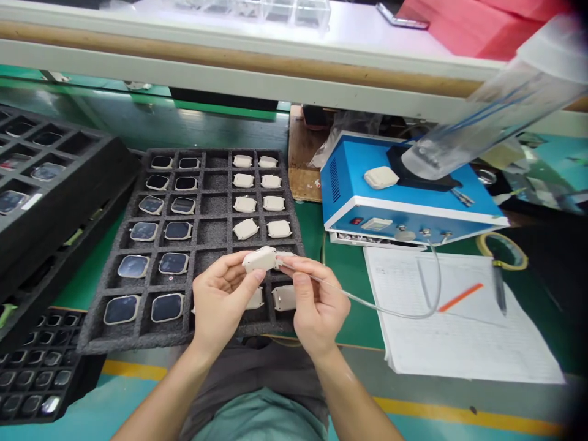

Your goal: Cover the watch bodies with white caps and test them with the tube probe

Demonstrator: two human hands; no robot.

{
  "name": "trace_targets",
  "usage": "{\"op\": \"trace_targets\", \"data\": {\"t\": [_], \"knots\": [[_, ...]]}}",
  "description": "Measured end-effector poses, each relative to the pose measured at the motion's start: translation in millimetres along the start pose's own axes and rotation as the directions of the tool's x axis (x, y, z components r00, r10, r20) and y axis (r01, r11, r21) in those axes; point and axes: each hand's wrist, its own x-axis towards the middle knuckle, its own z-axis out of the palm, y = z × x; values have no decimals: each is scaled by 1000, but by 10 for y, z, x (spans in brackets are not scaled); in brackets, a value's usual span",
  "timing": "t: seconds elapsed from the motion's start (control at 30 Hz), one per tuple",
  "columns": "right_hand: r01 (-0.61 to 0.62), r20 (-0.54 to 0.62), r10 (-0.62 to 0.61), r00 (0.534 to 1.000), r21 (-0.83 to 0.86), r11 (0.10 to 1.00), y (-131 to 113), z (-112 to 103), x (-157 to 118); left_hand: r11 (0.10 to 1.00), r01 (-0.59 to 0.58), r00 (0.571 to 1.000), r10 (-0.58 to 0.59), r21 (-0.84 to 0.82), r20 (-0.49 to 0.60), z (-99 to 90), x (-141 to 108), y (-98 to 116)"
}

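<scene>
Currently, the left hand (pixel 218 300) is gripping a smooth, rounded-square pale case (pixel 258 260) above the coarse foam tray (pixel 138 340); the right hand (pixel 320 306) is pinching a flexible clear tube (pixel 395 314) near the case's edge. This unit is apparently being processed; similar cases are occupying the tray's right columns, their completion not showing.

Pretty bright shot overall, cool white light, shadows mostly soft. The long white shelf (pixel 353 30) above the blue metal box with white trim (pixel 413 192) is the hottest spot, nearly blown out, while the gap behind the box goes murky. Left of the box, the rounded-square dark glass screens (pixel 173 263) catch pale glare, and the cream rounded-square case (pixel 260 260) looks decently sharp. Right of it, the frame edge sinks to near-black. The tall clear plastic cylinder above it looks stretched and kinda smeary (pixel 496 110).
</scene>
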Motion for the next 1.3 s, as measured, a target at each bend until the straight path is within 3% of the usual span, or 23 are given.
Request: {"op": "trace_targets", "data": {"t": [1.3], "knots": [[-7, 32, 6, 999, 29, 1000, 6, 34, 113, 996, -39, 998, 43, 83, -46, -40, 70, -33]]}}
